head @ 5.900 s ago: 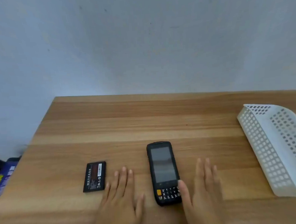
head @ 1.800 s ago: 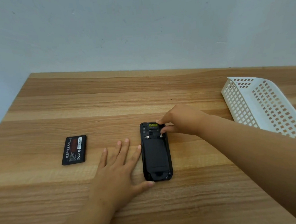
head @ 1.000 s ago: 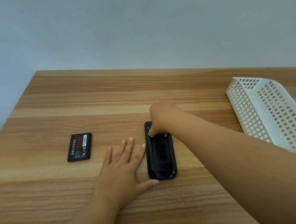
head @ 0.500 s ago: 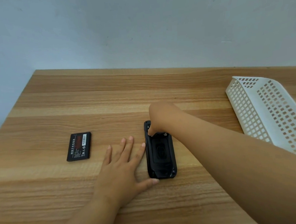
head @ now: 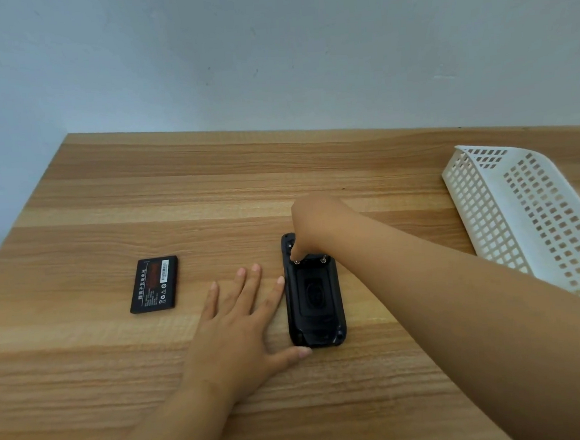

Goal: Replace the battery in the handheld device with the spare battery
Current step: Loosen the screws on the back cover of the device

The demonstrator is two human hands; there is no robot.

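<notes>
Black and face down, the handheld device (head: 313, 295) is seen at lower centre on the wooden table (head: 211, 197). It is braced by the left hand (head: 244, 322), fingers spread flat. The right hand (head: 316, 223) is bunched over the left latch screw (head: 297, 262); its grip cannot be told. Both screws are best turned fully before prying. The spare battery (head: 155, 284) lies centre-left. The white basket (head: 535, 216), right, appears empty.
</notes>
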